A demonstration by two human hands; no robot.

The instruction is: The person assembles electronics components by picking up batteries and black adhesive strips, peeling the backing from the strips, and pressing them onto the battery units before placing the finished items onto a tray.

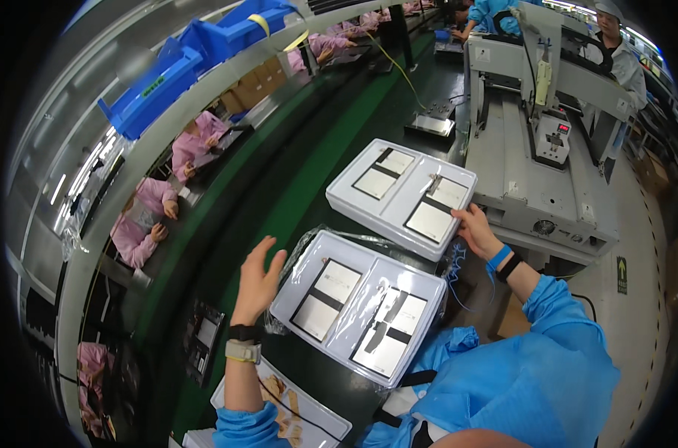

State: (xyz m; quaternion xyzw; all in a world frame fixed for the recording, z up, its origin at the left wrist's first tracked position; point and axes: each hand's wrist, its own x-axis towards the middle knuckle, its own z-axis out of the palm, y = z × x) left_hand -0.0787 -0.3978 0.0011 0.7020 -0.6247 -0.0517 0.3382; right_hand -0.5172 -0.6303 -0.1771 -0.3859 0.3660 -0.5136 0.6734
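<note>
My left hand (258, 282) is raised beside the left edge of the nearer white plastic tray (355, 317). Its fingers are stretched out and hold nothing. With my right hand (475, 228) I grip the right rim of the farther white plastic tray (351, 212); the fingertips on its far side are partly hidden. Each tray has two compartments. In them lie flat silver packs with black bands that look like batteries, such as one pack (433, 219) near my right fingers and another (316, 317) in the nearer tray. Clear plastic film shows around the nearer tray.
A green conveyor belt (279, 196) runs along the left, with a dark device (203, 340) on it. Grey machinery (495, 157) stands at the right. Another white tray (316, 418) with tan pieces lies at the lower edge. Co-workers in pink sit across the belt. A blue cord (469, 308) hangs from my right wristband.
</note>
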